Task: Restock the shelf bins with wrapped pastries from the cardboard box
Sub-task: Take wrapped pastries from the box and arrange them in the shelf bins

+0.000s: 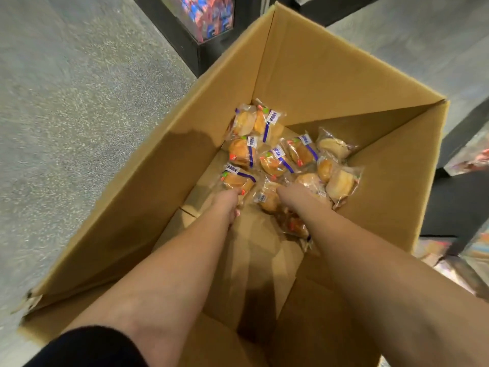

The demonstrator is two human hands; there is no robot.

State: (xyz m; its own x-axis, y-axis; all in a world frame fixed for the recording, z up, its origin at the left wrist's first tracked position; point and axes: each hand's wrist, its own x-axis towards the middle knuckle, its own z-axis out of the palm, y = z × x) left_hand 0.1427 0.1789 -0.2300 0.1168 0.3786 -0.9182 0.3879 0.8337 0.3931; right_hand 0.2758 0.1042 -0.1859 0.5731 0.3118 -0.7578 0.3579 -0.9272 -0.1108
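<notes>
I see the grey speckled floor (66,115) filling the 9 o'clock side of the head view, and on it the big cardboard box (317,75), open at the top, taking up the middle. At 12 o'clock, beyond the box, stands a dark shelf unit (195,43) with a bin of blurred colourful packets (209,14). Both bare forearms reach down into the box from 6 o'clock; a black sleeve (87,348) covers the left upper arm. On the box bottom lies a loose cluster of wrapped pastries (275,162), clear wrappers with purple stripes, spread toward 1 o'clock of the hands. My left hand (227,202) touches the nearest pastry (236,180) at its edge, fingers curled, though I cannot tell whether they grip it. My right hand (293,193) is buried among the wrappers, its fingers hidden, so I cannot tell its grip either.
</notes>
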